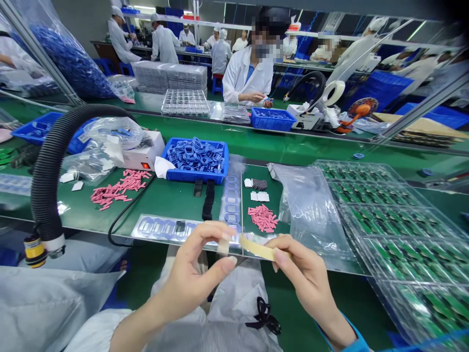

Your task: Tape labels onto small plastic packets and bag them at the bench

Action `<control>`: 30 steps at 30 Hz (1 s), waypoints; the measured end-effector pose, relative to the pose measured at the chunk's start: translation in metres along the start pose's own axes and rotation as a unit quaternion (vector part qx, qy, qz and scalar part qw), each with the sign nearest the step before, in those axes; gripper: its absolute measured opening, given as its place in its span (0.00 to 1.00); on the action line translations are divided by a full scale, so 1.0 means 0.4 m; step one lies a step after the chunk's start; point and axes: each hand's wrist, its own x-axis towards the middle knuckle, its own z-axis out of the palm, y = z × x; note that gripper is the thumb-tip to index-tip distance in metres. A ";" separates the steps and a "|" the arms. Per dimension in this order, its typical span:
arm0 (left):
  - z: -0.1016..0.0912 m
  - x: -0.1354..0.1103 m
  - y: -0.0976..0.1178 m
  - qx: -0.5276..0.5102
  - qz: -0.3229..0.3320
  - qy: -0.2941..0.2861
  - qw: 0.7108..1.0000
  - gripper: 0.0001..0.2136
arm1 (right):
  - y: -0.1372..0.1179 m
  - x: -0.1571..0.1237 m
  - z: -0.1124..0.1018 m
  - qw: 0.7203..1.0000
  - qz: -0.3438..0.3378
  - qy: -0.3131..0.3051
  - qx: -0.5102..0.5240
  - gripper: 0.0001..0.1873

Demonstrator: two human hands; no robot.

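Note:
My left hand (196, 271) and my right hand (306, 274) are raised close to me, in front of the green bench edge. Between them stretches a strip of tan tape (256, 248). The right thumb and forefinger pinch its right end. The left fingers pinch its left end, where a small pale piece (223, 246) shows. Behind the hands lie a clear strip of blue ring parts (161, 228), a pile of pink pieces (263, 217) and a blue bin of blue rings (196, 159).
Clear trays of green circuit boards (388, 220) fill the right side. A black corrugated hose (49, 166) curves at left, beside more pink pieces (115, 188) and a white box (144, 151). A clear plastic bag (311, 205) lies centre-right. A person in a white coat (249, 73) works opposite.

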 end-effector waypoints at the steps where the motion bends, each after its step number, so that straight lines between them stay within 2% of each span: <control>1: 0.008 -0.004 -0.003 -0.021 0.000 -0.002 1.000 0.15 | -0.008 -0.002 0.004 1.000 0.009 -0.004 0.015 0.11; 4: 0.034 -0.015 -0.008 -0.024 0.012 -0.002 1.000 0.28 | -0.021 -0.004 0.018 0.999 0.017 -0.004 0.041 0.08; 7: 0.053 -0.013 -0.010 0.010 0.043 0.046 0.998 0.33 | -0.020 -0.001 0.030 0.999 -0.002 -0.003 0.046 0.06; 11: 0.066 0.004 -0.015 0.086 0.127 0.118 0.981 0.36 | -0.016 0.004 0.046 0.999 -0.049 0.013 0.004 0.06; 16: 0.081 0.008 -0.027 0.153 0.212 0.157 0.953 0.40 | -0.022 -0.001 0.065 0.990 -0.125 0.043 -0.046 0.10; 24: 0.099 -0.004 -0.031 0.166 0.251 0.225 0.926 0.42 | -0.034 -0.018 0.080 0.984 -0.164 0.013 -0.065 0.24; 30: 0.100 -0.005 -0.026 0.203 0.276 0.255 0.904 0.45 | -0.045 -0.020 0.092 0.982 -0.164 0.056 -0.069 0.30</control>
